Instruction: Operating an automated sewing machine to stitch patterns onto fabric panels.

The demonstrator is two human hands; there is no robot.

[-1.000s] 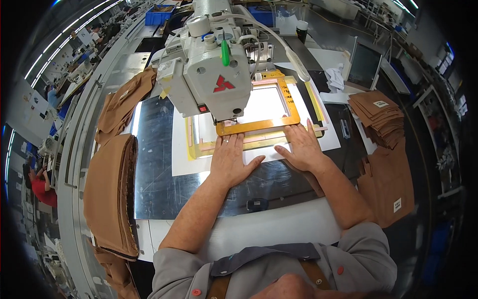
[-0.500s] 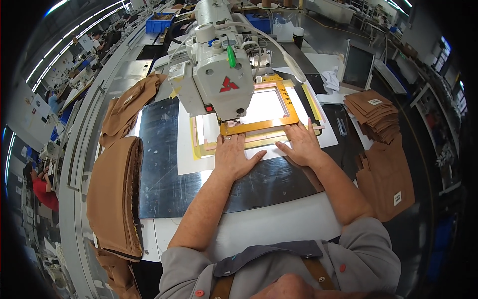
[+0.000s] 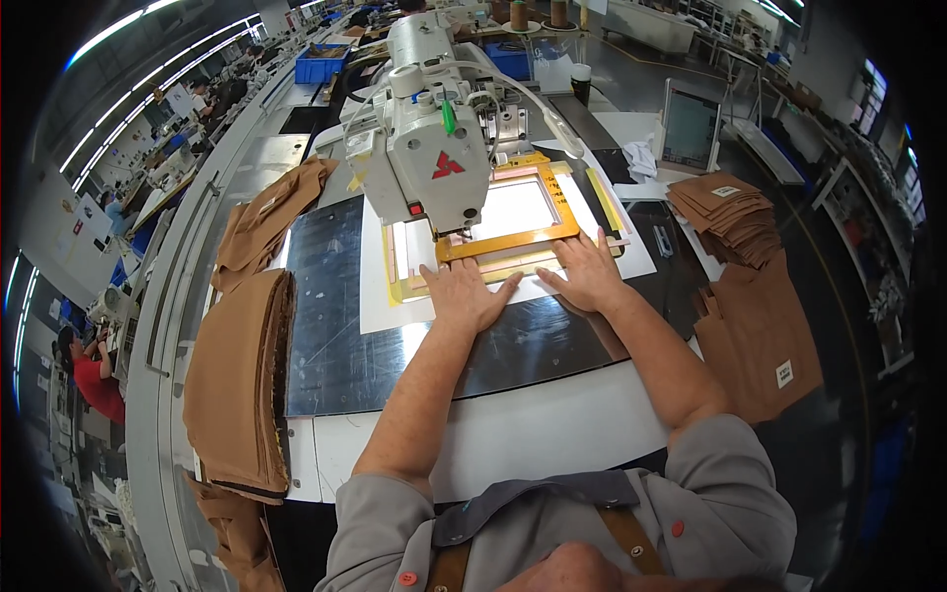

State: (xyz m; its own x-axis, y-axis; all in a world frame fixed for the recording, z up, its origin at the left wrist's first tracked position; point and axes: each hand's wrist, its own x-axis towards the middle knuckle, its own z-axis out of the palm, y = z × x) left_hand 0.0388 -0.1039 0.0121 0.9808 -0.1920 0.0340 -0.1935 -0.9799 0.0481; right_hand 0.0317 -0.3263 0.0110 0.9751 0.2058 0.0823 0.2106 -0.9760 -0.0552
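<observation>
My left hand lies flat, fingers apart, its fingertips at the near edge of an amber rectangular frame. To its right, my right hand is also spread, with fingertips by the frame's near right corner. Neither hand grips anything. The frame rests on a white sheet bordered with yellow and pink strips. Over the frame's left part stands the white head of a sewing machine, hiding that side. A dark, shiny metal plate lies under the sheet.
Brown fabric pieces are stacked at the left, with more brown cloth behind. At the right are a labelled brown pile and hanging brown pieces. A screen stands beyond, near crumpled white material. Other people work far left.
The whole view has shifted slightly. My left hand's fingers are spread wider than before. Both hands stay at the amber frame's near edge.
</observation>
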